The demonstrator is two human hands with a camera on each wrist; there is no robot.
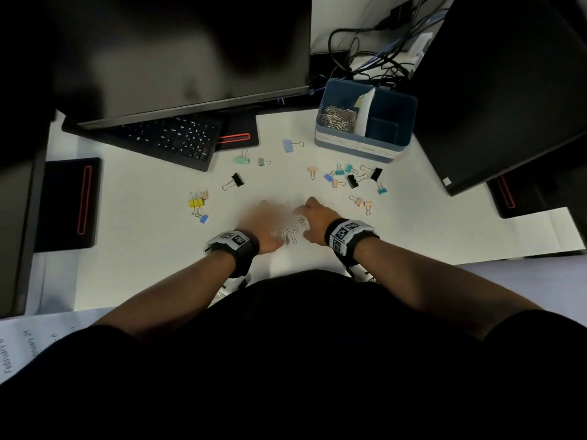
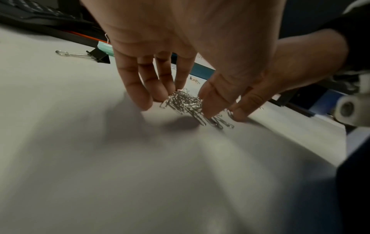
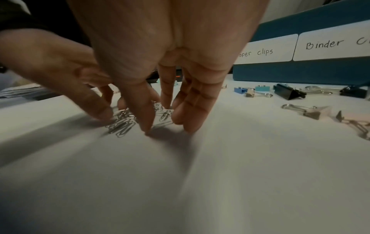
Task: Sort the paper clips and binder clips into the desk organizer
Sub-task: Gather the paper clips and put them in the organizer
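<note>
A clump of silver paper clips point(image 1: 290, 231) point(image 2: 190, 104) point(image 3: 122, 123) lies on the white desk between my hands. My left hand point(image 1: 265, 222) point(image 2: 176, 101) pinches the clump between fingers and thumb. My right hand point(image 1: 313, 217) point(image 3: 160, 120) stands on straight fingertips against the clips' right side. The blue desk organizer point(image 1: 365, 147) point(image 3: 300, 74) sits at the back right, labelled for paper clips and binder clips; its left compartment holds many paper clips point(image 1: 338, 119). Coloured binder clips point(image 1: 352, 181) point(image 3: 288, 93) lie scattered in front of it, and others point(image 1: 197, 203) lie to the left.
A black keyboard point(image 1: 178, 141) lies under a dark monitor point(image 1: 178, 52) at the back left. A second monitor point(image 1: 508, 90) stands on the right, with cables point(image 1: 374, 52) behind the organizer. A black stand base point(image 1: 68, 201) sits far left. Printed paper point(image 1: 19, 350) lies at the near left edge.
</note>
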